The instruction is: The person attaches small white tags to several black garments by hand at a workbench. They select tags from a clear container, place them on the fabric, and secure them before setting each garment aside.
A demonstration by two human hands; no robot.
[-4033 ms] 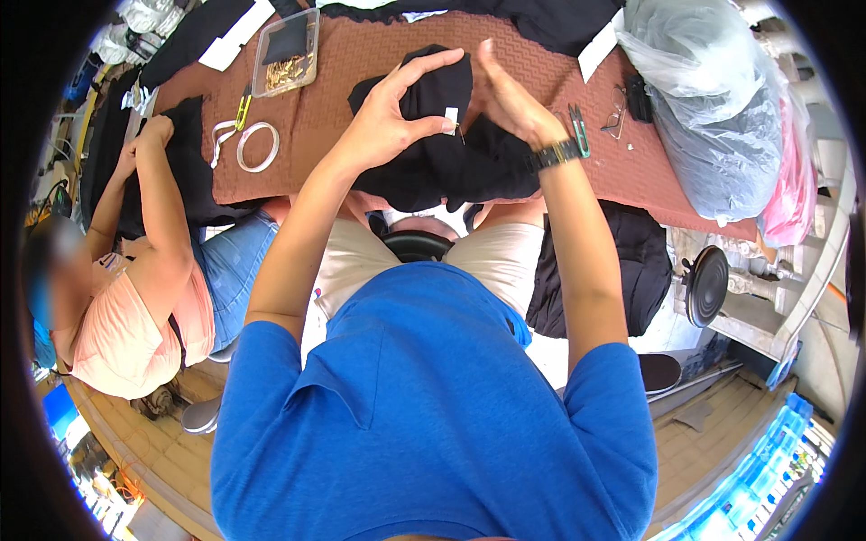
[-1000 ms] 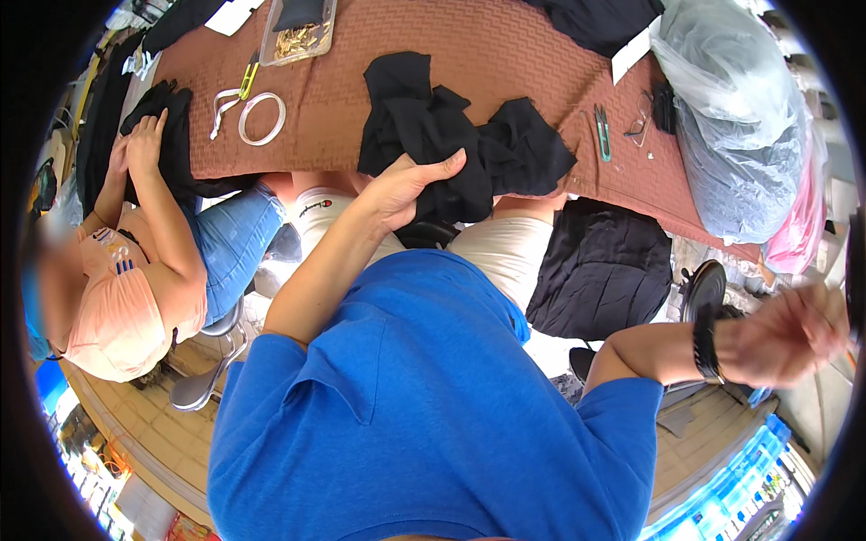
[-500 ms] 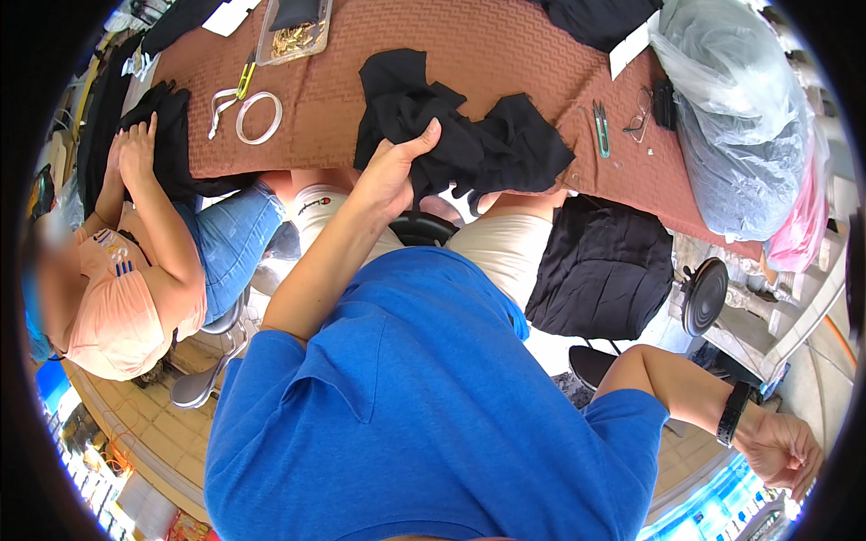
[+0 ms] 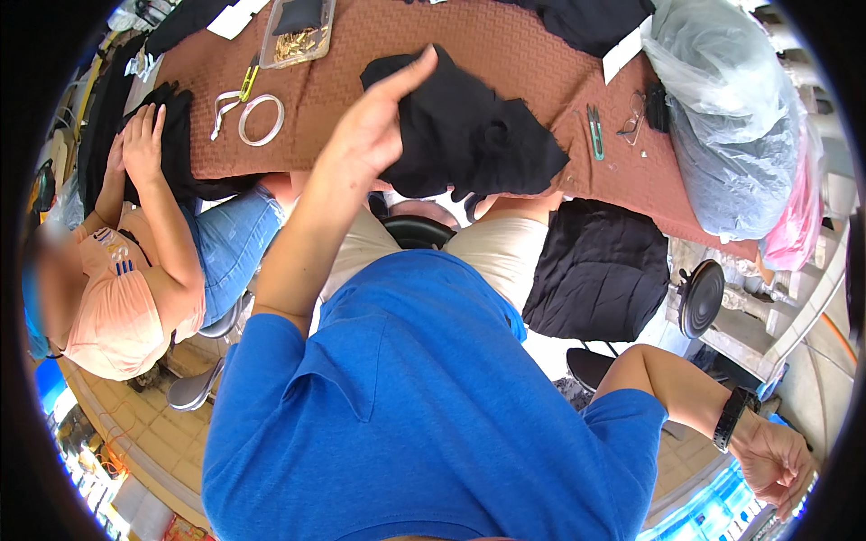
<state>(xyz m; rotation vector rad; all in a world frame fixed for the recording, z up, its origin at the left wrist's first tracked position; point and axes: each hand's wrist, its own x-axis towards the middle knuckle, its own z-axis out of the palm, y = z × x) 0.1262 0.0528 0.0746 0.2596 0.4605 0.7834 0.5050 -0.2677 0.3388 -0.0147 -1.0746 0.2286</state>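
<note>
A piece of black cloth [image 4: 487,140] lies in uneven folds at the table's near edge, in front of me. My left hand [image 4: 370,126] is at its left side, thumb stretched out over the cloth and apart from the palm. The other fingers are mostly hidden behind the hand. Far out to the right, near the picture's rim, is my right hand [image 4: 774,462], with a black watch [image 4: 735,419] on the wrist. Its fingers are curled in, and what they hold, if anything, cannot be made out.
On the brown-covered table [image 4: 361,41] are a clear box [image 4: 298,36] of small gold-coloured pieces, yellow snips [image 4: 249,79], a white tape ring [image 4: 262,120], green snips [image 4: 595,132] and a large plastic bag [image 4: 731,126]. A co-worker [image 4: 135,298] sits at left. Black cloth [image 4: 600,270] covers a seat at right.
My left hand has moved up and slightly left, farther over the table. The black cloth in front of me is more spread out. My right hand has barely moved.
</note>
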